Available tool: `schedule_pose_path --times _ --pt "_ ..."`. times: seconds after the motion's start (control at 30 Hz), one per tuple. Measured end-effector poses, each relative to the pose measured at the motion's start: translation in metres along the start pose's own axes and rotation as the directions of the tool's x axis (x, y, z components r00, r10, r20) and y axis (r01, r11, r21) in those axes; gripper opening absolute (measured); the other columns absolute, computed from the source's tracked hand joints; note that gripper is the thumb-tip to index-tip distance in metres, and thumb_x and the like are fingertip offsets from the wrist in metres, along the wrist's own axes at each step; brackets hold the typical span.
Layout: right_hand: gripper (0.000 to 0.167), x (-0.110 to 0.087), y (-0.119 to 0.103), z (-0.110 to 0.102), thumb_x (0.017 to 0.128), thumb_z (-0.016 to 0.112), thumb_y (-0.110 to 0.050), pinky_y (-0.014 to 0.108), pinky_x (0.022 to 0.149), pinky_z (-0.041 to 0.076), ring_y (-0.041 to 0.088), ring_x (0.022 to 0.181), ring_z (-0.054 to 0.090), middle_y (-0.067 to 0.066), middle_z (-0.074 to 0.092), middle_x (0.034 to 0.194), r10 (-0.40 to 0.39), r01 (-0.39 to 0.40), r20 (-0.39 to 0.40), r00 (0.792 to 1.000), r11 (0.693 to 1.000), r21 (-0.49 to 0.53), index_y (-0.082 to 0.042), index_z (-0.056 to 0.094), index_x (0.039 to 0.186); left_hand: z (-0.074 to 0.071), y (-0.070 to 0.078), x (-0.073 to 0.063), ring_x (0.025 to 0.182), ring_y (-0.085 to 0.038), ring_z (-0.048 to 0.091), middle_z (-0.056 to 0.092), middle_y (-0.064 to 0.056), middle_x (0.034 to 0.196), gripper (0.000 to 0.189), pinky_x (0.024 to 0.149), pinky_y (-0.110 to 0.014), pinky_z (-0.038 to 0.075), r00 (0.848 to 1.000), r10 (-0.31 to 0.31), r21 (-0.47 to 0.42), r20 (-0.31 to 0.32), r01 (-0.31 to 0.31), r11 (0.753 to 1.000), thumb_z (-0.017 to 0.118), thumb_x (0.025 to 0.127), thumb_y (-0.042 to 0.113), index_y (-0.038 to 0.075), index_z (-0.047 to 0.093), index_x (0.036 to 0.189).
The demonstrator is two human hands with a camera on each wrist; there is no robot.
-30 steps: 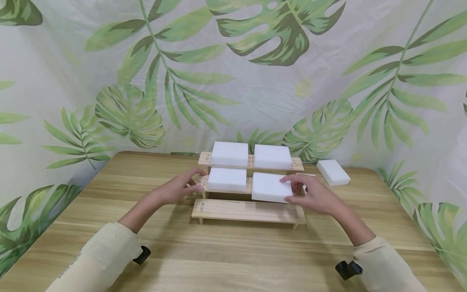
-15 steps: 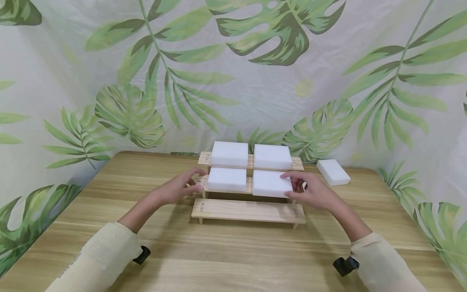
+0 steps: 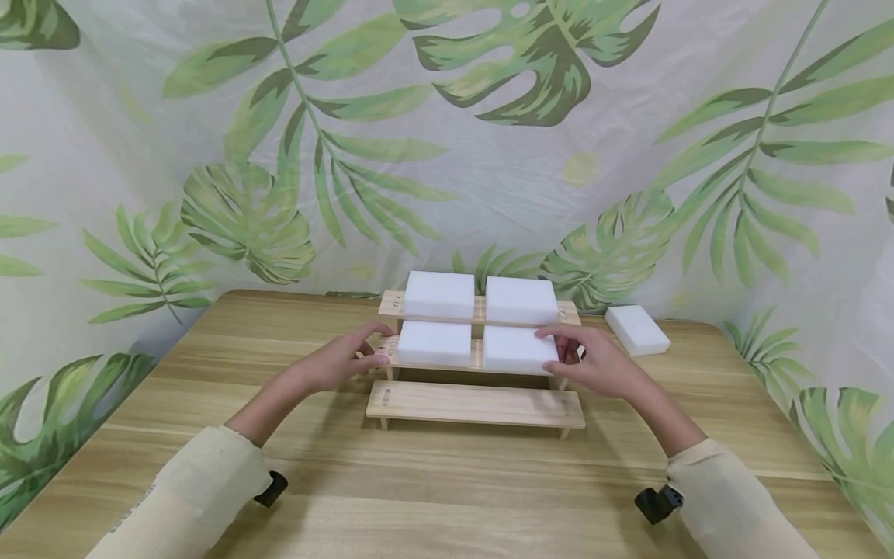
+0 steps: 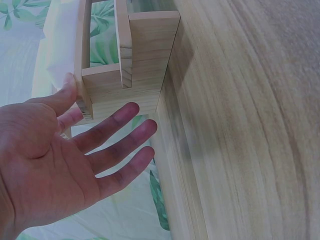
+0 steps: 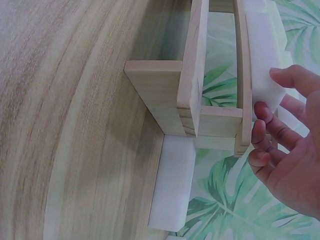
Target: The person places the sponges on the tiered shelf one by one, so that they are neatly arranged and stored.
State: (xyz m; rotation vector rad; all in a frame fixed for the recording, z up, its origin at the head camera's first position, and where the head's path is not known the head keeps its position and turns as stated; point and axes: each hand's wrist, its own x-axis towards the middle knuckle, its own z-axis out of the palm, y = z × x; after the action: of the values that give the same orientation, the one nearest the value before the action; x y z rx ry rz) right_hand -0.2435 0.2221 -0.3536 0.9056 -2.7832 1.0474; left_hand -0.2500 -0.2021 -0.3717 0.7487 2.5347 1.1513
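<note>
A three-step wooden stand stands on the table. White foam-like blocks sit on its upper two steps, two on each. My right hand grips the right-hand block of the middle step by its right end, thumb at the front and fingers behind. That block rests on the step in the right wrist view. My left hand holds the left end of the middle step between thumb and index finger. Its other fingers stretch out free in the left wrist view. The left middle block lies beside it.
Another white block lies on the table, right of the stand and near the back edge. The lowest step carries no block. A leaf-patterned cloth hangs behind the wooden table.
The right middle block has shifted back from overhanging the step's front and now sits level, in line with its neighbour. My right hand has moved back with it. My left hand stays put.
</note>
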Motion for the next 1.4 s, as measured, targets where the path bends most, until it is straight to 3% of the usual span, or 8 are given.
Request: schedule_pose_path --times 0.7,0.9,1.2,1.4 --pt "0.038 0.002 0.000 -0.001 0.090 0.081 -0.005 0.026 0.066 0.047 0.012 0.071 0.053 0.001 0.058 0.083 -0.029 0.030 -0.017 0.999 0.999 0.039 -0.001 0.069 0.125 -0.001 0.000 0.000 0.099 -0.039 0.066 0.067 -0.026 0.109 0.046 0.086 -0.056 0.054 1.000 -0.001 0.009 -0.004 0.001 1.000 0.056 0.109 0.018 0.001 0.039 0.148" --pt "0.039 0.001 0.002 -0.003 0.089 0.080 -0.003 0.029 0.067 0.048 0.012 0.071 0.054 0.000 0.058 0.081 -0.049 0.050 -0.023 0.999 0.998 0.041 0.000 0.068 0.126 0.000 -0.001 0.001 0.099 -0.040 0.066 0.066 -0.027 0.109 0.045 0.086 -0.056 0.054 1.000 0.002 0.007 -0.003 -0.002 1.000 0.056 0.109 0.018 0.000 0.039 0.147" --pt "0.035 -0.019 0.003 -0.020 0.092 0.080 -0.010 0.029 0.067 0.051 0.011 0.077 0.062 -0.001 0.067 0.085 0.021 -0.020 -0.110 0.994 1.000 0.015 -0.005 0.071 0.126 0.000 -0.002 0.001 0.099 -0.039 0.066 0.066 -0.026 0.110 0.046 0.085 -0.056 0.054 1.000 0.002 0.008 -0.002 -0.002 1.000 0.056 0.109 0.018 0.000 0.039 0.147" --pt "0.031 -0.033 0.015 -0.035 0.095 0.076 -0.011 0.026 0.067 0.051 0.010 0.076 0.060 0.004 0.068 0.087 0.111 -0.110 -0.180 0.977 0.994 0.016 -0.002 0.071 0.124 0.000 -0.002 0.000 0.099 -0.038 0.066 0.066 -0.025 0.109 0.046 0.085 -0.055 0.054 1.000 -0.002 0.003 -0.001 0.002 1.000 0.056 0.109 0.018 0.001 0.039 0.148"
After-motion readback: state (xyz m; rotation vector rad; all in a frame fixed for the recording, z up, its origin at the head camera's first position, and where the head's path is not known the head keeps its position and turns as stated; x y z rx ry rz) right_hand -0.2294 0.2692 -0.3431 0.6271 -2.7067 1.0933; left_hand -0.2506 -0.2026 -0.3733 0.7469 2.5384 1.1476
